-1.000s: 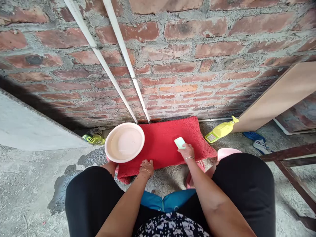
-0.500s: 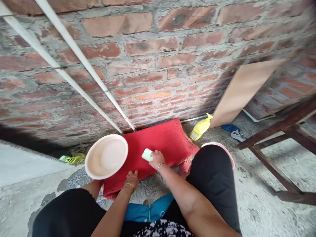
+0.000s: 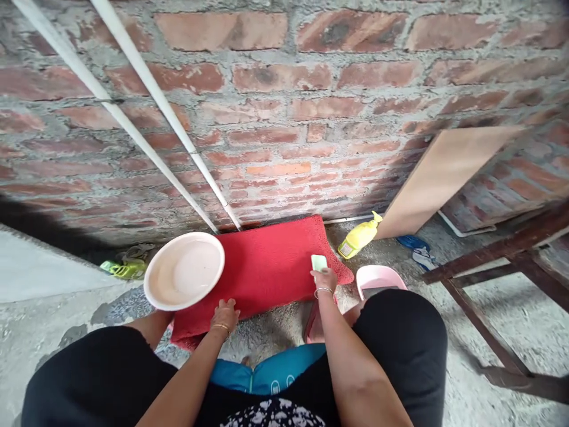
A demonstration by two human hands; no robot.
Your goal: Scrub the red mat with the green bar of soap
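A red mat (image 3: 271, 255) with a shaggy border at its right end lies below the brick wall. My right hand (image 3: 327, 279) is closed around a pale green block (image 3: 319, 262) with rounded corners, over the mat's right part; whether it is soap or a brush I cannot tell. Near the mat's front edge on the left, my left hand (image 3: 226, 314) rests with its fingers stretched out, nothing visible in it. A cream basin (image 3: 153, 284) stands on the mat's left end, with what looks like shallow water inside.
Behind the mat's right corner leans a yellow pump bottle (image 3: 359, 236). A pink tub (image 3: 371, 274) shows beside my right knee. Farther right stand a wooden board (image 3: 435, 184) and a dark wooden frame (image 3: 484, 314). White pipes (image 3: 155, 95) run down the wall.
My right hand has moved right along the mat with the green block. My left hand has shifted slightly left. My right knee has swung outward, and more of the pink tub shows.
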